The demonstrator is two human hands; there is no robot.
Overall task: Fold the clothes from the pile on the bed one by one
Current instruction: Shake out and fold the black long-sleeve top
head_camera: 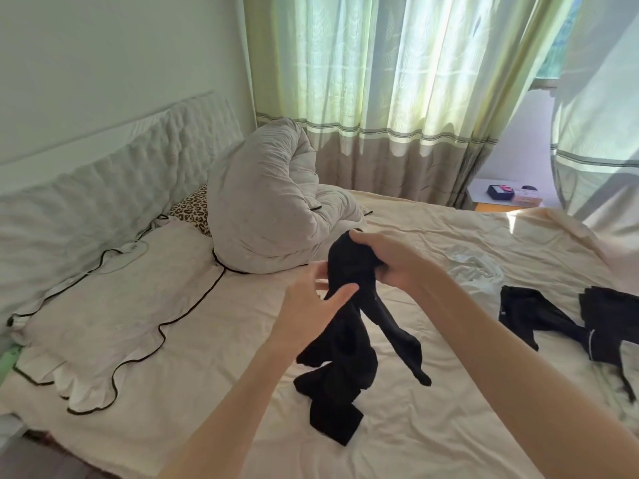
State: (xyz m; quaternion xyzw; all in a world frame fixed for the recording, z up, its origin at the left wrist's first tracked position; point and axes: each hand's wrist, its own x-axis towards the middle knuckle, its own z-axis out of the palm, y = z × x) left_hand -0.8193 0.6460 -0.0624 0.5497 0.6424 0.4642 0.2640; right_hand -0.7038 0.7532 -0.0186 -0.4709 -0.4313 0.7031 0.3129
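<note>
Two hands: both hold one black garment (345, 326) up above the middle of the bed (432, 426).
Black garment: a long, thin, dark piece; its top is bunched between the hands, two narrow parts hang down, and the lower folds rest crumpled on the sheet toward the near edge. What kind of clothing it is cannot be told.
Right hand (387, 261): fingers curled over the bunched top, gripping it; the fingertips are hidden in the cloth.
Left hand (311, 302): fingers and thumb only loosely bent round the garment just below the right hand, thumb in front and fingers mostly hidden behind; a firm grip cannot be told.
Other dark clothes (567, 323): a black heap lying on the sheet by the right edge of the bed, partly cut off by the frame; single pieces are hard to make out.
Pale garment (473, 267): light crumpled cloth on the sheet, between the held garment and the dark heap, further back.
Duvet (269, 202): rolled up and standing at the far side, toward the head of the bed.
Pillow (114, 305): white with black piping, at the left edge; a leopard-print cushion (193, 210) is half hidden behind the duvet.
Nightstand (508, 198): beyond the far right corner, small items on it too small to name.
</note>
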